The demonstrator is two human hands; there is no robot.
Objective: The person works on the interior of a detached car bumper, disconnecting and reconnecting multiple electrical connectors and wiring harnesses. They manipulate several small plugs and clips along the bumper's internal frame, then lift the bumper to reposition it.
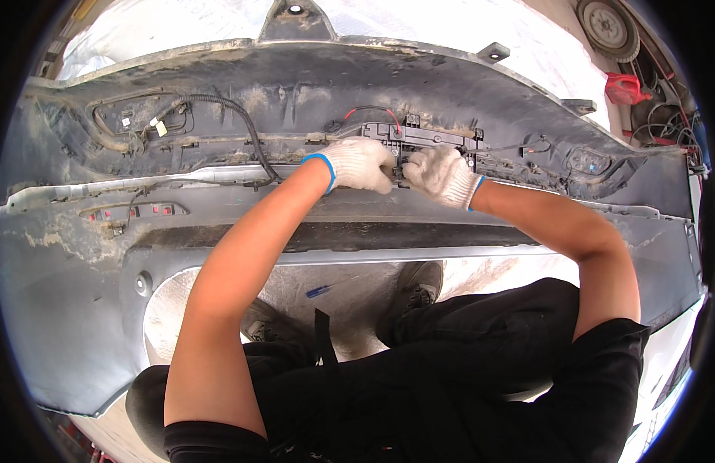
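Observation:
A large dark car bumper [311, 77], dusty on its inner side, lies in front of me. At its middle sits a long black plastic bracket [442, 137] with a red wire [373, 108] looping to its left end. My left hand [357, 163], in a white knit glove with a blue cuff, is closed at the lower left part of the bracket. Just beside it my right hand [441, 176], gloved alike, is closed with its fingers curled against the same spot. Whatever the fingertips grip between the hands is hidden by the gloves.
A black corrugated wiring harness [245, 123] runs along the bumper's left side. On the floor between my shoes lies a small blue-handled tool [319, 291]. A wheel [606, 29], a red container [626, 89] and tangled cables [666, 127] are at the far right.

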